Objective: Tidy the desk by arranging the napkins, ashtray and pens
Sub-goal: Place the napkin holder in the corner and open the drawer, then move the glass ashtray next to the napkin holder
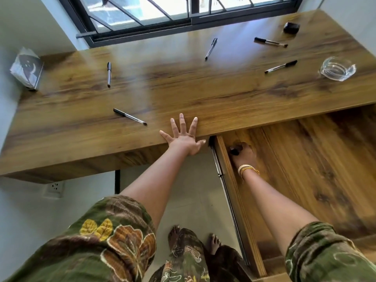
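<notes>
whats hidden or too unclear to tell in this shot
Head view only:
- Small dark object in the open drawer: the right hand curls round it, so what it is stays unclear.
- Napkin holder: its print is too distorted to read.
- Dark object at the desk's far corner: too small to identify.

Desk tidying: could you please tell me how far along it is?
Barely begun. Five pens lie scattered on the desk, with the ashtray and napkins at opposite ends. The right hand holds something dark in the open drawer; the left hand rests flat.
</notes>
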Demonstrator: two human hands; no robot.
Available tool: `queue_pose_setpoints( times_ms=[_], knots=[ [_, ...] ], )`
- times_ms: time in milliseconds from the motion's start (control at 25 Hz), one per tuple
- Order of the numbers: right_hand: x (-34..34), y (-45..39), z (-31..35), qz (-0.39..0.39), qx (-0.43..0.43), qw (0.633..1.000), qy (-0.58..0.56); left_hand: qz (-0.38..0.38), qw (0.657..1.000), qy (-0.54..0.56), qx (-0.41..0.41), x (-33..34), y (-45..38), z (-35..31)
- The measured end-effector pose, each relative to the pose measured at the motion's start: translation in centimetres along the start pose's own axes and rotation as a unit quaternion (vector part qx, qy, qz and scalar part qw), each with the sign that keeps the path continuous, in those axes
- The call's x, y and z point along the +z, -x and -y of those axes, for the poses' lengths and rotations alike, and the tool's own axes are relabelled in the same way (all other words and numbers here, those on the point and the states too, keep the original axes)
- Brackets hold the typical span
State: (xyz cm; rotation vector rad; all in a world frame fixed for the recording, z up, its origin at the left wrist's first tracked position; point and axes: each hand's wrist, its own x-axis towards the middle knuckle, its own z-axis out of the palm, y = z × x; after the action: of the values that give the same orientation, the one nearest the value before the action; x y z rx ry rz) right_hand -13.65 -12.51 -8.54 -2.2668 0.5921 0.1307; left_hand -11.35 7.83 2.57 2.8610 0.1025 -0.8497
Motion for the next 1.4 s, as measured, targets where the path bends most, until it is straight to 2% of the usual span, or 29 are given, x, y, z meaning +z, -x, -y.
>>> queue_pose_setpoints(
  times_ms=[80, 280, 480, 640, 800, 1040, 1240, 1400],
  knots=[
    [-1.0, 1.0, 0.8, -0.019, -0.011, 1.0, 0.021, 0.003, 1.0, -0.017, -0.004, -0.2, 0.2, 0.0],
    [-2.5, 4.5, 4.7, -0.134, -0.064, 0.989, 0.005, 0.015, 0.998, -0.05, 0.023, -0.3, 1.5, 0.8],
    [-1.1, 6.4, 9.8, -0.147, -0.217, 0.961, 0.089, -0.011, 0.991, -0.107, 0.076, 0.7, 2.5, 3.7],
    [0.7, 6.0, 13.6, -0.137, -0.268, 0.942, 0.147, -0.015, 0.989, -0.099, 0.111, 0.0, 2.4, 5.0],
    [1.8, 4.5, 14.7, -0.101, -0.219, 0.95, 0.197, -0.058, 0.983, -0.072, 0.156, -0.2, 1.8, 5.9],
    [0.8, 2.0, 14.5, -0.149, -0.183, 0.956, 0.175, -0.197, 0.959, 0.018, 0.202, -2.4, 0.2, 5.2],
    [-1.6, -3.2, 15.7, -0.187, -0.112, 0.97, 0.109, -0.184, 0.956, 0.023, 0.226, -5.4, -3.6, 1.5],
    [-4.8, -10.2, 17.2, -0.26, -0.012, 0.964, -0.048, -0.162, 0.955, 0.011, 0.248, -7.4, -9.1, -3.2]
  ],
)
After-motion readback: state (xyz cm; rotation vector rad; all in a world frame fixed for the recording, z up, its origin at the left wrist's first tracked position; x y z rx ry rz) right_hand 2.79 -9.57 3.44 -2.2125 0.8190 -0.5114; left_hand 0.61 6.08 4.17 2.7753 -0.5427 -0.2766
